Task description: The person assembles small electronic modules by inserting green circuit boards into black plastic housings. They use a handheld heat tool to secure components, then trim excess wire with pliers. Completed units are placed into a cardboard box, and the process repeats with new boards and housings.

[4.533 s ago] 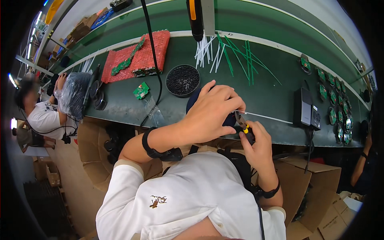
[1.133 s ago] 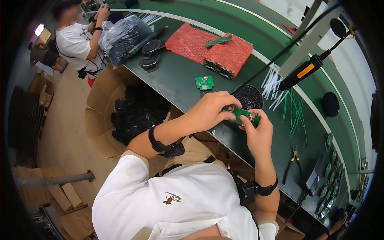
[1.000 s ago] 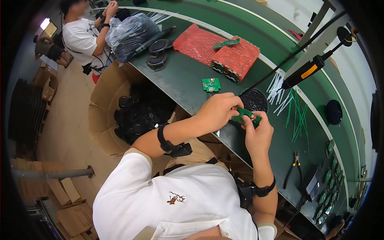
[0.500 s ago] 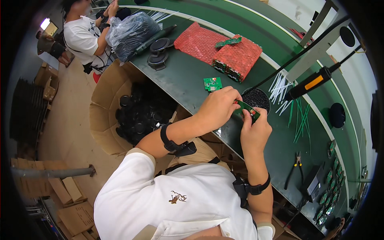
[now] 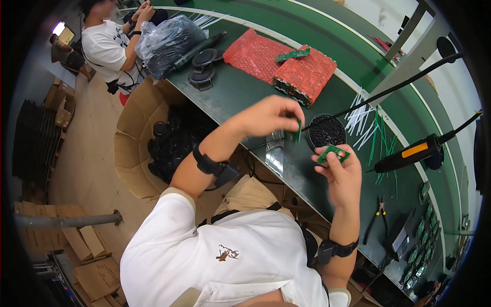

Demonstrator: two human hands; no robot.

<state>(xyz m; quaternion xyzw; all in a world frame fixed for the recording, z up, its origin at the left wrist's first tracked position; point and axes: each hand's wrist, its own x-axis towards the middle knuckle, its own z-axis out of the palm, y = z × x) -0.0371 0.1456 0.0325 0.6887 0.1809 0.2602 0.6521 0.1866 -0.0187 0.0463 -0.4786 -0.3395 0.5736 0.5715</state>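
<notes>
Take the tub (image 5: 310, 137) of small black bits as the middle of the clock. At nine o'clock, just beside it, the left hand (image 5: 276, 117) pinches a small green board (image 5: 297, 133) between thumb and fingers, so that it hangs nearly upright, edge toward the viewer. At six o'clock, close to the tub, the right hand (image 5: 338, 166) grips a second board (image 5: 333, 154), thumb pressed on top and fingers curled beneath. The two boards are apart.

Good handling, I'd judge, means a light grip on the edges — thumb clear of the raised red part on the right-hand board — and no bending. Both boards are probably best kept clear of the tub, since a knock could scatter the bits.

Now the containers. Well out at nine o'clock, below the bench (image 5: 230, 97), an open cardboard box (image 5: 130, 143) holds a heap of black, mostly round pieces (image 5: 171, 151). Far off at ten, a clear plastic bag (image 5: 171, 38) bulges with dark things too blurred to name. Between eleven and twelve, red bubble wrap (image 5: 314, 69) encloses a stack of boards (image 5: 290, 93), their edges showing at the near end; one loose strip of board (image 5: 292, 55) lies on top.
</notes>
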